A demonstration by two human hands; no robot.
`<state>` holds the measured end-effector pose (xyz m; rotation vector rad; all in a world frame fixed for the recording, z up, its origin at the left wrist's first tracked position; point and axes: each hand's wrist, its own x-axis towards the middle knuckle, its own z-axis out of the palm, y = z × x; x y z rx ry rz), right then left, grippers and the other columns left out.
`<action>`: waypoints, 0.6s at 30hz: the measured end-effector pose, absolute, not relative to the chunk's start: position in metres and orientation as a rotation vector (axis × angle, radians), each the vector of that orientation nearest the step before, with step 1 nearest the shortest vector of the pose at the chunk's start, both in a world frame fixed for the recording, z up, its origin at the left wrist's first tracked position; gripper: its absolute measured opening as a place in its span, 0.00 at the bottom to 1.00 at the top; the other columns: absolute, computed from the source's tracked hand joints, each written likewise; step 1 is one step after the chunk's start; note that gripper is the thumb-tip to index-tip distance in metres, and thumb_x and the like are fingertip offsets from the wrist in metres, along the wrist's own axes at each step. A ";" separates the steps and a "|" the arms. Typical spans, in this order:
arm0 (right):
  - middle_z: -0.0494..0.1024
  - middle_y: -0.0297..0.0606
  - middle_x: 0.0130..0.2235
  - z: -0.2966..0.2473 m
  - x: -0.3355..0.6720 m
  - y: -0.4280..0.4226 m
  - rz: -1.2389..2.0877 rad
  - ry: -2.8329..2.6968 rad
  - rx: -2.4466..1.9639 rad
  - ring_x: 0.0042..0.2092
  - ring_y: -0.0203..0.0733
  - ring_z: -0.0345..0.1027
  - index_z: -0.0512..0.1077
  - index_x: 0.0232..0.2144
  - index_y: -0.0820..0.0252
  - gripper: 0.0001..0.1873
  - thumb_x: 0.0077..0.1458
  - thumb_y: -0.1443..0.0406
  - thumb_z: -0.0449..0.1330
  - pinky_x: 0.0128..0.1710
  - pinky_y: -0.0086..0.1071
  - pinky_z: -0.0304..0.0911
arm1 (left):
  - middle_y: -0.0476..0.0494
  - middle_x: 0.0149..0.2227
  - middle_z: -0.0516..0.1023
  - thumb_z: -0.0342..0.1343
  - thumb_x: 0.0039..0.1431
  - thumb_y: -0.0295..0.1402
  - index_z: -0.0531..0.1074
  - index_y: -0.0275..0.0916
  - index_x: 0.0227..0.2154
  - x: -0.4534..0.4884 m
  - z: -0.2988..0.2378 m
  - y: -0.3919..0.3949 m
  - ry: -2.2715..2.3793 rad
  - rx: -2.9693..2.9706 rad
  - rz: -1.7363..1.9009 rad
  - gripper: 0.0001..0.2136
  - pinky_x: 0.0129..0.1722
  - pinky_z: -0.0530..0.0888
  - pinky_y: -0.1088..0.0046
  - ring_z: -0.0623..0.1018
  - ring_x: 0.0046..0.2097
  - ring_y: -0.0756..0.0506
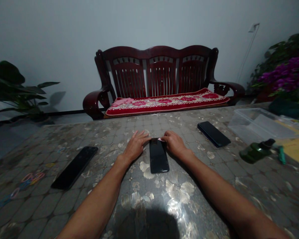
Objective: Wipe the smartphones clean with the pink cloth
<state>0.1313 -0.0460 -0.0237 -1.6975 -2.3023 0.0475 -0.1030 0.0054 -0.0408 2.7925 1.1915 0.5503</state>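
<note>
Right hand [173, 143] in tight here, thumb and finger closed narrow on a small pale pink scrap [160, 139], right at the far right corner of a slim, black, rectangular phone [159, 161] with rounded corners! That phone lies flat on the glossy grey table [129, 219] with its tile-and-flower pattern, squarely between the two hands. Over on the phone's left, the left hand [137, 146] has its fingers fanned wide, palm down, the tip nearest the phone at its far left corner; whether it presses there, I cannot tell.

Outward we go! Well left of the phone, a second, long black phone [75, 167] lies at a slant, and past it a scatter of pink, blue and yellow loops [32, 178]. To the phone's right and slightly beyond, a dark phone with a bluish edge [213, 133] sits angled. Farther right of the phone, a green bottle with a black top [255, 152] lies tipped over, just in front of a clear plastic box [243, 124]. And straight beyond the phone, past the table's far edge, a reddish-brown wooden bench [161, 78] carries a red floral cushion [169, 103]!
</note>
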 end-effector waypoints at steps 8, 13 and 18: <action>0.78 0.48 0.44 -0.015 0.119 -0.040 0.083 -2.324 -1.750 0.47 0.49 0.68 0.82 0.44 0.60 0.15 0.68 0.64 0.55 0.45 0.35 0.59 | 0.44 0.49 0.84 0.51 0.49 0.11 0.82 0.45 0.44 -0.106 -0.035 0.002 1.125 2.823 0.618 0.27 0.67 0.58 0.42 0.76 0.59 0.40; 0.78 0.49 0.43 -0.016 0.116 -0.039 0.079 -2.355 -1.699 0.47 0.50 0.68 0.82 0.43 0.61 0.15 0.67 0.63 0.55 0.45 0.36 0.59 | 0.44 0.48 0.84 0.50 0.54 0.12 0.81 0.43 0.45 -0.102 -0.037 -0.002 1.030 2.827 0.536 0.24 0.67 0.61 0.45 0.76 0.59 0.40; 0.78 0.48 0.44 -0.016 0.108 -0.030 0.065 -2.335 -1.747 0.47 0.48 0.68 0.82 0.43 0.62 0.16 0.68 0.66 0.53 0.44 0.34 0.58 | 0.44 0.48 0.84 0.51 0.58 0.15 0.81 0.43 0.45 -0.101 -0.039 -0.002 1.018 2.840 0.571 0.21 0.67 0.62 0.47 0.77 0.59 0.41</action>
